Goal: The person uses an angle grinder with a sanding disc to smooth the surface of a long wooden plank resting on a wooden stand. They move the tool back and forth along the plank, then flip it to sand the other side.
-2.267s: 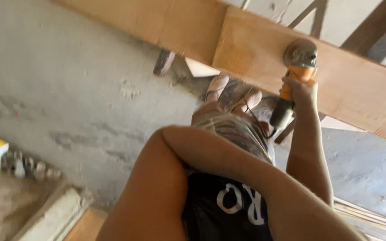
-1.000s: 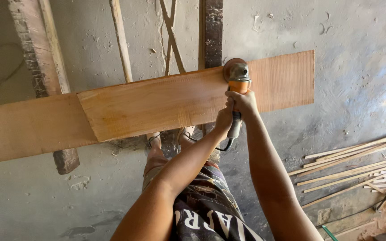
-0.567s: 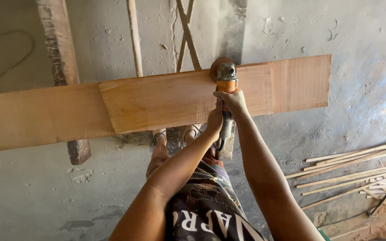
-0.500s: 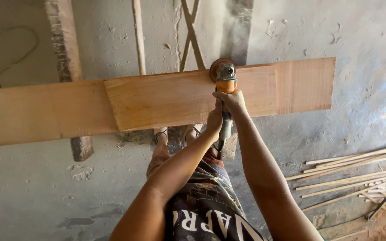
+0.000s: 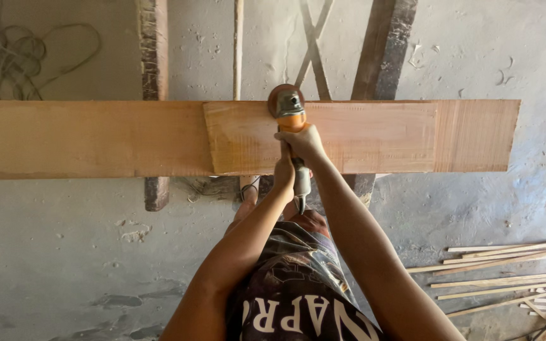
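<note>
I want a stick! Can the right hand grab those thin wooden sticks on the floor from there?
Probably not: the right hand grips the sander on the plank, and the sticks lie far off.

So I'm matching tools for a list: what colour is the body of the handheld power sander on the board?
Orange handheld power sander, grey top; head view.

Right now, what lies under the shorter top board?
The long plank lies under the shorter board, with dark supports below. The sander disc covers part of it.
</note>
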